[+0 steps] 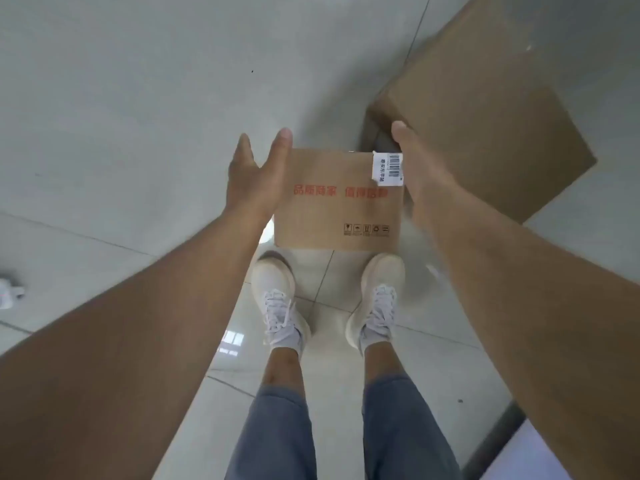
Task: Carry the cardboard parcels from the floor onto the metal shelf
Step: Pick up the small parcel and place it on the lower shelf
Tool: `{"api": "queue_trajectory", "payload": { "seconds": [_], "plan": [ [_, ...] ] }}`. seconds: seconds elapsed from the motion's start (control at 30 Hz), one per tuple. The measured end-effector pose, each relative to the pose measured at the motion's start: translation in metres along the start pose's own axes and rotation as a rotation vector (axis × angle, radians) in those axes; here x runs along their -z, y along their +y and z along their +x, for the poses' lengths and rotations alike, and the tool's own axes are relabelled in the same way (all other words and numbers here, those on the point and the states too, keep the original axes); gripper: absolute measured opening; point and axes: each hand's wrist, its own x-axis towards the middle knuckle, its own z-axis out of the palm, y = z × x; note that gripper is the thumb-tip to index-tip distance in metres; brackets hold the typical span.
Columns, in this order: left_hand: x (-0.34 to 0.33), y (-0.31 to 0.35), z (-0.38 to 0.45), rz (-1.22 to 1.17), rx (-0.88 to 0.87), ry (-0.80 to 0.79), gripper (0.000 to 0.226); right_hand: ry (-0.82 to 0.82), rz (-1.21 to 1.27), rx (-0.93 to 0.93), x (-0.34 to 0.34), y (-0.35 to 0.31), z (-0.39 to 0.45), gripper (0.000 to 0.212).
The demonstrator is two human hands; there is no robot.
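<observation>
Both hands flank the small cardboard parcel, one to each side. My left hand is spread open, palm turned inward, with the edge of the palm overlapping the parcel's left edge; whether skin is already pressing on card I cannot tell. My right hand lies along the right edge, thumb stretched forward past the barcode label, and its other fingers are hidden behind the hand, so I cannot tell whether they have closed on the side.

Palms face each other because, I judge, a flat box like this is best squeezed from two sides and lifted level. Nearest to me, my two white shoes stand on the tiled floor with the parcel just ahead of the toes, printed face up and red lettering reading upside down from here. It sits squarely between the hands, at the height of the palms.

Farther off to the right lies a larger plain cardboard box, turned at an angle, close behind my right thumb. No metal shelf shows anywhere in view.
</observation>
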Motion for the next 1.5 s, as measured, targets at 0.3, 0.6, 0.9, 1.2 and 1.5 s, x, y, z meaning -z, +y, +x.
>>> {"api": "queue_trajectory", "payload": {
  "seconds": [0.3,0.6,0.9,1.2,1.5],
  "plan": [
    [-0.03,-0.003,0.067,-0.002,0.227,-0.089,0.076,0.028,-0.152,-0.041,-0.015,0.011,0.051,0.057],
    [-0.005,-0.019,0.058,-0.117,0.132,-0.009,0.014,0.018,-0.136,0.041,0.003,0.018,0.044,0.019],
    [-0.01,-0.043,0.039,-0.267,0.113,0.052,0.037,-0.045,0.035,0.054,-0.007,0.036,0.029,0.031],
    [-0.014,-0.056,0.039,-0.297,0.061,0.063,0.032,-0.065,0.061,0.062,-0.013,0.049,0.026,0.027],
    [-0.014,-0.077,0.041,-0.233,0.019,-0.049,0.057,-0.013,-0.07,0.096,-0.014,0.063,0.037,0.041]
  ]
}}
